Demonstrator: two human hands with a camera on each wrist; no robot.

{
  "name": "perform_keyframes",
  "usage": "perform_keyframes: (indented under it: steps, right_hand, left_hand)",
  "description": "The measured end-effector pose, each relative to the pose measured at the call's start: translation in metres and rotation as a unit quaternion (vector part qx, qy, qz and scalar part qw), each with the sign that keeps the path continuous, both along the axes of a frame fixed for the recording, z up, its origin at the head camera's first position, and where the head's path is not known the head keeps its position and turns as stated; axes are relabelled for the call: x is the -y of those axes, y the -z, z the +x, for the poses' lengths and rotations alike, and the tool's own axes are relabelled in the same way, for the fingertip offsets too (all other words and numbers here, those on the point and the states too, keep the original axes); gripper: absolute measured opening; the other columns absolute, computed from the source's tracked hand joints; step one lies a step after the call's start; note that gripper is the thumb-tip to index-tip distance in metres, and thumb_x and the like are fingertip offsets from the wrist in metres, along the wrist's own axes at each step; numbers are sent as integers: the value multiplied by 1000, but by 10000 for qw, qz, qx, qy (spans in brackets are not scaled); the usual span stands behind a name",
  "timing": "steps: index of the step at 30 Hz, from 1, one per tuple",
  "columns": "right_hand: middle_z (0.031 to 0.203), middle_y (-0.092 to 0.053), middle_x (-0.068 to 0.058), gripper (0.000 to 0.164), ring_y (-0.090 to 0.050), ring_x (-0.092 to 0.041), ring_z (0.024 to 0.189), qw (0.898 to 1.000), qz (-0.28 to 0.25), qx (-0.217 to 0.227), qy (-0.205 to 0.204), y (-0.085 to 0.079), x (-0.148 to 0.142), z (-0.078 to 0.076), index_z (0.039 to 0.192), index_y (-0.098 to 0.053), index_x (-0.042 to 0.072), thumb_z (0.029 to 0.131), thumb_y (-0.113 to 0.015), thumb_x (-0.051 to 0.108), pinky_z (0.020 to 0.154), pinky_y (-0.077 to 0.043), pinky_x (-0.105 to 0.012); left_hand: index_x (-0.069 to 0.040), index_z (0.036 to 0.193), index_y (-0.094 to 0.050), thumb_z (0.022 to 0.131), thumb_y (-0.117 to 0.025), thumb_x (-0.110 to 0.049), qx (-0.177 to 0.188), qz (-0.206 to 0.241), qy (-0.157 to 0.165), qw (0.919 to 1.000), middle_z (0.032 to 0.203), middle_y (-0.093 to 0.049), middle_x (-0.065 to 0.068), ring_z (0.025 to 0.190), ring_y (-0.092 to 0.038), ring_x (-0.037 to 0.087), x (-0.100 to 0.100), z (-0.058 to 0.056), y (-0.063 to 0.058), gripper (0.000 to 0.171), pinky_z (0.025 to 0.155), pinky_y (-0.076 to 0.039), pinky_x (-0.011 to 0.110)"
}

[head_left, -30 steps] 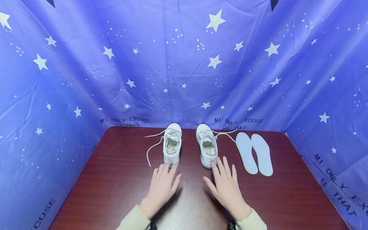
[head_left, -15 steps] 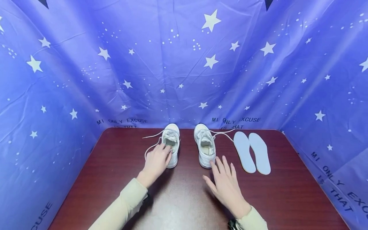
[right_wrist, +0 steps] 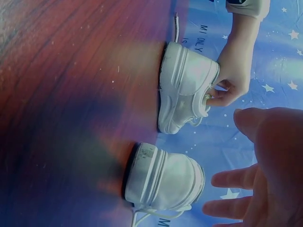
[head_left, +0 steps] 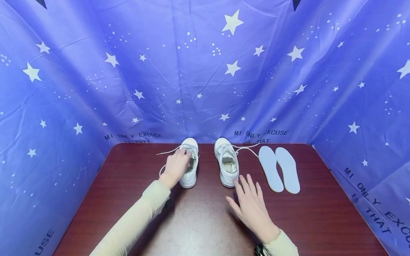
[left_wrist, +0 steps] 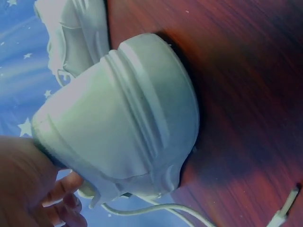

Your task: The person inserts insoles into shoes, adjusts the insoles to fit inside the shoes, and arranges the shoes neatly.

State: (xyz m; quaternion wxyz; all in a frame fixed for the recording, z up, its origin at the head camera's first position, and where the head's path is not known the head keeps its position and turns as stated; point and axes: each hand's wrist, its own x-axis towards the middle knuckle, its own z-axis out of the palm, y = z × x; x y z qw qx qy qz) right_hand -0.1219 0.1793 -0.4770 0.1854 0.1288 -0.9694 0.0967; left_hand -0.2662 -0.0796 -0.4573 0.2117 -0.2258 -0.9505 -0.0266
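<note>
Two white lace-up sneakers stand upright side by side, toes pointing away, laces loose. My left hand is over the left sneaker, its fingers curled at the tongue and front of the opening; the fingertips are partly hidden. In the right wrist view, the thumb and fingers of that left hand pinch the edge of the opening. Just behind the heel of the right sneaker, my right hand hovers with spread fingers and holds nothing. A pair of pale insoles, the nearer one and the outer one, lies flat to the right.
The reddish-brown table ends at the back against a blue star-printed curtain, which also hangs at both sides. One loose shoelace from the right sneaker trails toward the insoles.
My left hand has moved forward from behind the left sneaker's heel, over its opening, to the tongue area. The right hand stays in place. The head view has shifted slightly.
</note>
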Motion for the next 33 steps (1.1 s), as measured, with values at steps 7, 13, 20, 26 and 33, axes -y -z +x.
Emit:
perform_keyframes:
  steps: [7, 13, 20, 26, 33]
  right_hand:
    - [139, -51, -25, 62, -30, -42, 137, 10000, -21, 23, -19, -1, 0, -1, 132, -58, 2, 89, -59, 47, 106, -27, -65]
    - [140, -50, -26, 62, -30, -43, 137, 10000, -42, 80, -19, -1, 0, -1, 133, -57, 3, 89, -58, 47, 106, -28, -64]
    - [140, -49, -28, 61, -30, -44, 137, 9999, -98, 69, -35, 0, -1, -2, 132, -58, 3, 89, -59, 47, 106, -28, -64]
    - [139, -49, -29, 62, -30, -44, 137, 9999, -76, 47, -46, -2, -1, -2, 131, -58, 2, 89, -59, 47, 106, -28, -64]
    - [140, -49, -29, 62, -29, -44, 137, 9999, -75, 128, -40, -2, 0, -3, 132, -58, 2, 89, -59, 47, 106, -28, -64]
  left_hand:
    - [-10, 96, -71, 84, -63, -12, 74, -124, -27, 9999, 95, -56, 12, 89, -55, 28, -2, -2, 0, 15, 49, -53, 44]
    - [-13, 87, -76, 83, -64, -13, -251, -411, 255, 9985, 92, -54, 8, 90, -53, 25, 0, -4, 1, 13, 48, -52, 39]
    - [-16, 81, -75, 82, -63, -12, -487, -734, 782, 9930, 90, -59, 3, 87, -55, 21, 2, -8, 4, 13, 53, -53, 36]
    - [-17, 87, -74, 81, -66, -15, -335, -654, 478, 9962, 91, -61, 4, 85, -58, 22, 2, -8, 4, 11, 51, -52, 38]
    - [-11, 91, -71, 82, -65, -14, -400, -617, 64, 9973, 92, -62, 8, 85, -58, 24, 0, -10, 5, 12, 52, -53, 39]
